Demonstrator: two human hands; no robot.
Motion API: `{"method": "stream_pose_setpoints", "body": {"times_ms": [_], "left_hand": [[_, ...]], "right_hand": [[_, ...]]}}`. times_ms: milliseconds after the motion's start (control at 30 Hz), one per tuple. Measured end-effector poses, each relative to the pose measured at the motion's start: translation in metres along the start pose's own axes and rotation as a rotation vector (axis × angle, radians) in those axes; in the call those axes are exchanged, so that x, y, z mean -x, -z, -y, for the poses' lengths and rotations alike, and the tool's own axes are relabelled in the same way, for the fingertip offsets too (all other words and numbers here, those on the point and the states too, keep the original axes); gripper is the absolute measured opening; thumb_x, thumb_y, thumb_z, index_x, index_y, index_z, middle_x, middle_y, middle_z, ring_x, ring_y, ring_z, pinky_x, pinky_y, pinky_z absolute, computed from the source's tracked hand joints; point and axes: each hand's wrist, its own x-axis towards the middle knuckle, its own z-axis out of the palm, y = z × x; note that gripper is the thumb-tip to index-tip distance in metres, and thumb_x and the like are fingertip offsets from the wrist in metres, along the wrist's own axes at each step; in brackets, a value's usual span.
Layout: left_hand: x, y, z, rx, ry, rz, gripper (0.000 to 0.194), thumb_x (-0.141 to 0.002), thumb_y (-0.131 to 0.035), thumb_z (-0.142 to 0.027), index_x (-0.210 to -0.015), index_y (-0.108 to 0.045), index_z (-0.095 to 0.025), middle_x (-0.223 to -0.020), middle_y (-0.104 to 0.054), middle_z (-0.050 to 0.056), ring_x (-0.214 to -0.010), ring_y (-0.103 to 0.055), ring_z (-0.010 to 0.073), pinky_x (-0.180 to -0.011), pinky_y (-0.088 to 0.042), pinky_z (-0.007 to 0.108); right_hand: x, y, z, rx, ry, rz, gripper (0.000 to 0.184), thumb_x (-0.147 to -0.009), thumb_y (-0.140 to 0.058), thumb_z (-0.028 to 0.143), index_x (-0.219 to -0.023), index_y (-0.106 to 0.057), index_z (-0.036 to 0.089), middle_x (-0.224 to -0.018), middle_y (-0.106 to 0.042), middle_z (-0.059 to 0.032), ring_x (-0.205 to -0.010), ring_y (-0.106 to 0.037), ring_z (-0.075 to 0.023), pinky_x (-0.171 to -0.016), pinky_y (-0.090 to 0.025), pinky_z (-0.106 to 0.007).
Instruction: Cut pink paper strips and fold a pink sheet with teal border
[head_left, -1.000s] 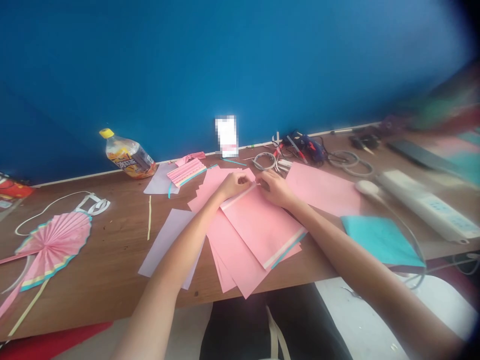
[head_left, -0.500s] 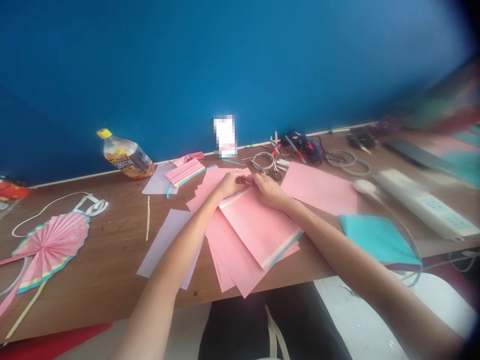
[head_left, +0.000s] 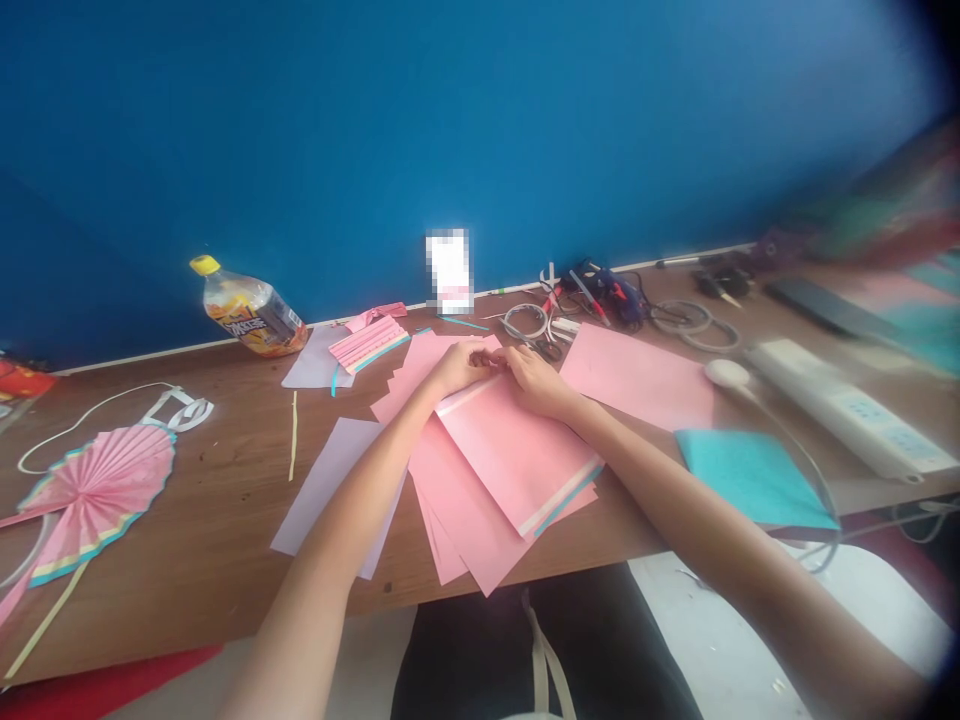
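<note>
A pink sheet of paper (head_left: 517, 455), with a whitish and blue band along its near edge and a pale band at its left end, lies at an angle before me. My left hand (head_left: 465, 368) is closed on its far edge with curled fingers. Close beside it, my right hand (head_left: 531, 378) pinches the same edge, fingertips nearly meeting the left ones. The fingertips partly hide the edge between them. More pink sheets (head_left: 480, 555) are spread underneath. A lilac sheet (head_left: 322, 490) lies partly under my left forearm.
A pleated pink fan (head_left: 112, 490) lies at left, a pleated pink strip (head_left: 369, 345) farther back. A bottle (head_left: 251, 310) stands near the blue wall. Scissors (head_left: 551, 345), cables, a turquoise sheet (head_left: 754, 475) and a white power strip (head_left: 847, 405) are on the right.
The view has shifted very slightly. Both hands stay at the far edge of the pink sheet, with only a tiny movement of the fingers.
</note>
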Motion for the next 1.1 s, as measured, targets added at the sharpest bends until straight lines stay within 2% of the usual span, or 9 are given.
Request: {"method": "stream_pose_setpoints", "body": {"times_ms": [133,400,567,800,1100], "left_hand": [[-0.002,0.000,0.004,-0.014,-0.002,-0.024,0.020,-0.070,-0.072,-0.029,-0.081,-0.068,-0.013,-0.078,-0.063,0.003,-0.070,-0.057,0.0121,-0.065,-0.043,0.025],[-0.003,0.000,0.009,0.003,-0.018,-0.008,0.017,-0.071,-0.068,-0.025,-0.084,-0.069,-0.013,-0.083,-0.064,0.005,-0.073,-0.058,0.0127,-0.067,-0.045,0.025],[-0.002,0.001,0.013,-0.056,0.003,-0.025,0.017,-0.072,-0.067,-0.024,-0.086,-0.068,-0.014,-0.078,-0.061,0.002,-0.070,-0.055,0.0120,-0.065,-0.043,0.024],[-0.001,0.001,0.006,-0.068,-0.003,-0.031,0.016,-0.071,-0.067,-0.023,-0.085,-0.069,-0.015,-0.078,-0.061,0.002,-0.070,-0.054,0.0124,-0.068,-0.045,0.026],[-0.001,0.001,0.001,-0.072,-0.027,-0.027,0.018,-0.071,-0.069,-0.030,-0.079,-0.067,-0.014,-0.078,-0.059,0.003,-0.068,-0.052,0.0119,-0.065,-0.043,0.025]], "right_hand": [[-0.001,0.000,0.001,-0.006,0.006,-0.007,0.051,-0.070,-0.040,-0.001,-0.118,-0.050,0.013,-0.108,-0.060,-0.0135,-0.095,-0.050,-0.0272,-0.085,-0.042,-0.040],[-0.001,-0.001,0.000,-0.002,0.009,0.015,0.059,-0.068,-0.040,0.000,-0.125,-0.048,0.011,-0.114,-0.059,-0.0152,-0.098,-0.047,-0.0285,-0.088,-0.041,-0.042],[-0.002,-0.003,-0.001,0.014,0.011,0.022,0.059,-0.067,-0.040,-0.001,-0.124,-0.049,0.011,-0.113,-0.058,-0.0150,-0.096,-0.046,-0.0282,-0.083,-0.040,-0.040],[-0.001,-0.003,-0.001,0.040,0.018,0.018,0.062,-0.065,-0.041,-0.001,-0.126,-0.048,0.011,-0.109,-0.059,-0.0140,-0.095,-0.045,-0.0281,-0.081,-0.039,-0.039],[-0.003,-0.002,0.002,0.046,0.021,0.039,0.060,-0.067,-0.041,-0.001,-0.125,-0.049,0.011,-0.109,-0.058,-0.0151,-0.095,-0.045,-0.0283,-0.084,-0.039,-0.040]]}}
